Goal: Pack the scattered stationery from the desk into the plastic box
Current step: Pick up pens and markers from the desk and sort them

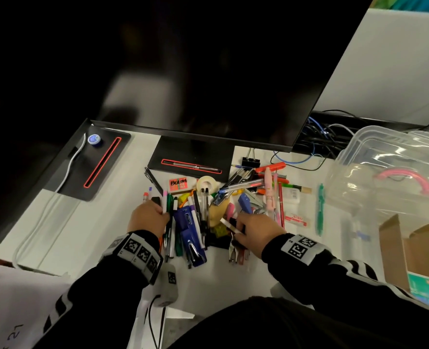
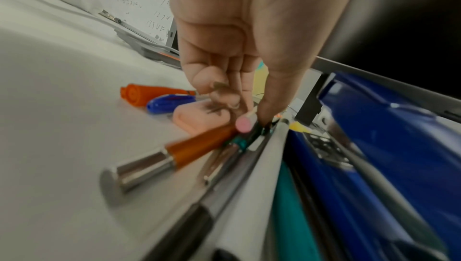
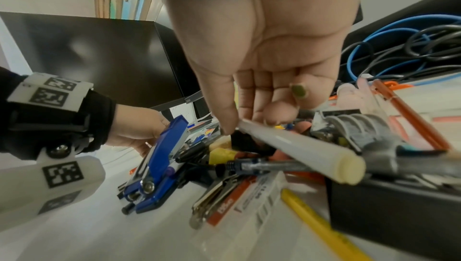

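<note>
The left hand (image 2: 239, 34) reaches down from 12 o'clock. Its fingertips (image 2: 272, 111) pinch a pen with a pink end (image 2: 244, 124). At 9 o'clock lie an orange cap (image 2: 142, 95), a blue cap (image 2: 169, 102) and a peach eraser (image 2: 199, 119). An orange pen (image 2: 174, 158) points to 8 o'clock. A blue stapler (image 2: 374, 137) fills 4 o'clock.

Both forearms reach forward, palms down. Left hand (image 1: 149, 217): fingers (image 2: 225, 95) curled, tips bunched against thumb, pinching low. Right hand (image 1: 255, 231): thumb and fingers (image 3: 259, 95) curled together, pinching; little finger tucked in.
</note>
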Tool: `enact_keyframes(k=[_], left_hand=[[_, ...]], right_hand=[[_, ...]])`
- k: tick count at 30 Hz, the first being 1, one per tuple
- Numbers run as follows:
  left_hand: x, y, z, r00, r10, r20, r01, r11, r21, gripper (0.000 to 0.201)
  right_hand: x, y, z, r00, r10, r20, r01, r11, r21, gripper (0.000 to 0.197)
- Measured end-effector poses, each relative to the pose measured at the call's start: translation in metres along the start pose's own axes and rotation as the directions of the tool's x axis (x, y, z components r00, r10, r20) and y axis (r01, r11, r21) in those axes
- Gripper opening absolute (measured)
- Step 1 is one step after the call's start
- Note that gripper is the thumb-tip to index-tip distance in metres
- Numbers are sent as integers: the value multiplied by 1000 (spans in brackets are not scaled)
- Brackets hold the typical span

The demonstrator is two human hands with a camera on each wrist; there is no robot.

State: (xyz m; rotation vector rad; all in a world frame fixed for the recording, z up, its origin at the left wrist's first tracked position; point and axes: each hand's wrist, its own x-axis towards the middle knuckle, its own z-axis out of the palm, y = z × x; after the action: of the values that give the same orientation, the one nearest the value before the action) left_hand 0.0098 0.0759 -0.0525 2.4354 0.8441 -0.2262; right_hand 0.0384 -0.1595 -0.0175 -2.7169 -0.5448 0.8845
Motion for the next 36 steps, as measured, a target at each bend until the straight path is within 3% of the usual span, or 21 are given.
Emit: enact_keyframes(k=[4,8,11,13,15,18,21,27,31,36], left_hand=[[-4,2,-6,1000,-28,-2,28,999,-29,10],[-14,10,-20,993,22,-113,-36,991,-127,9],[-31,31,-29,980,122,-154,-166,934,-316,6],[-44,47,-29,970,233,-77,-244,894,-375,8],[-52,57,-23,943,333,10,-302,866,-399,8],[-60,60,-11,914,394,93,-317,840,-439,11],[-67,62,-3,885,440,155,-324,819,-475,12],[-70,58,3,893,432,130,-318,807,-498,8],[-70,53,4,887,444,125,-344,818,-461,10],[-68,39,-4,878,458,140,-383,847,-368,8]], right_hand=[[0,8,2,998,57,-3,-56,994,90,9],[-4,13,-5,994,45,-101,-4,926,378,10],[-3,12,-11,992,65,-106,31,696,718,10],[0,10,-14,995,69,-73,27,512,858,9],[0,6,-17,996,72,-52,19,393,919,8],[2,2,-18,991,79,-106,66,404,912,11],[4,0,-16,991,76,-108,74,355,932,12],[7,-8,-10,992,98,-83,53,281,958,7],[11,-18,-11,994,111,23,-48,224,973,7],[14,-29,-14,989,92,116,-135,240,961,9]])
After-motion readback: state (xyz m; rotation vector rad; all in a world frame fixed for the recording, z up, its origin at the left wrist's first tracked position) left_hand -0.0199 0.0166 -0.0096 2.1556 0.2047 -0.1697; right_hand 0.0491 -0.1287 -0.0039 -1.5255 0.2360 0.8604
